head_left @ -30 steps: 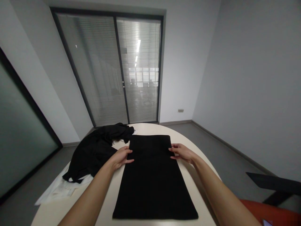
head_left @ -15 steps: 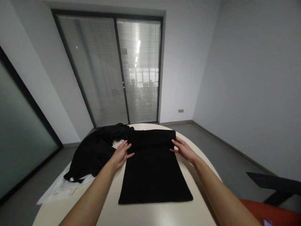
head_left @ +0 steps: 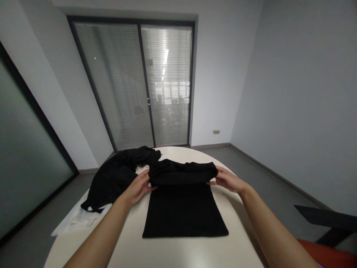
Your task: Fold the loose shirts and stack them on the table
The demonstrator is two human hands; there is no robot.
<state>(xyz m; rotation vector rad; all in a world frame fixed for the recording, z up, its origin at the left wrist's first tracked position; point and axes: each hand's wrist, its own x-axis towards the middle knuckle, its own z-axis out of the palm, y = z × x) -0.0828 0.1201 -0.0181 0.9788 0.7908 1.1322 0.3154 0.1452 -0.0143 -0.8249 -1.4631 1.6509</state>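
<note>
A black garment point(head_left: 184, 208) lies flat on the round cream table point(head_left: 181, 253), folded into a long rectangle. Its far end is lifted off the table and bulges between my hands. My left hand point(head_left: 138, 187) grips that raised end at its left side, thumb on top. On the other side, my right hand point(head_left: 229, 180) pinches the same raised end.
A crumpled black cloth point(head_left: 117, 176) is heaped at the table's far left, partly over a white cloth point(head_left: 78, 219) that hangs at the left edge. A red chair point(head_left: 326, 255) and a dark chair arm point(head_left: 326, 217) are at the lower right. Glass doors with blinds stand beyond.
Both hands slid to the garment's far end, took hold of it and raised it off the table; the near edge has drawn away from me.
</note>
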